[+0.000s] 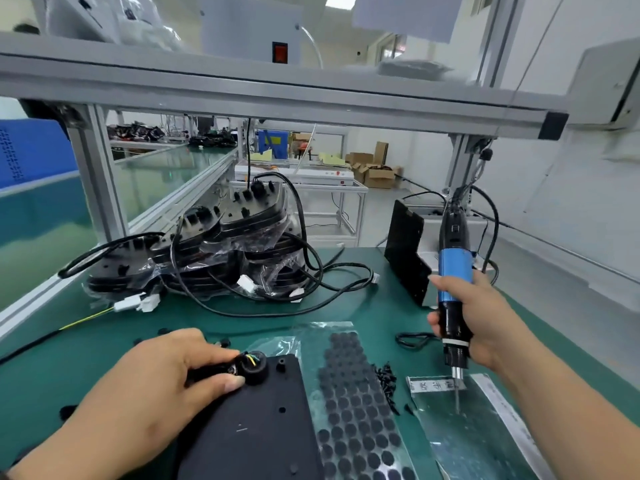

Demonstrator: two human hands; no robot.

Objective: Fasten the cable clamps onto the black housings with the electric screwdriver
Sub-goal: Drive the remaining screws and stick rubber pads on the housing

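Observation:
A flat black housing (256, 424) lies on the green mat in front of me. At its far left corner sits a round black cable clamp (254, 368) with coloured wires coming out of it. My left hand (156, 386) pinches the clamp and its cable against the housing. My right hand (481, 317) grips the blue and black electric screwdriver (453, 268) upright. The screwdriver's bit (457, 398) points down over a clear bag to the right of the housing, apart from the clamp. A small heap of black screws (386, 379) lies between housing and bit.
A sheet of round black pads (353, 403) lies right of the housing. A pile of wrapped black housings with cables (221, 251) fills the back of the bench. A black box (407, 247) stands at the back right. An aluminium frame shelf (277, 95) runs overhead.

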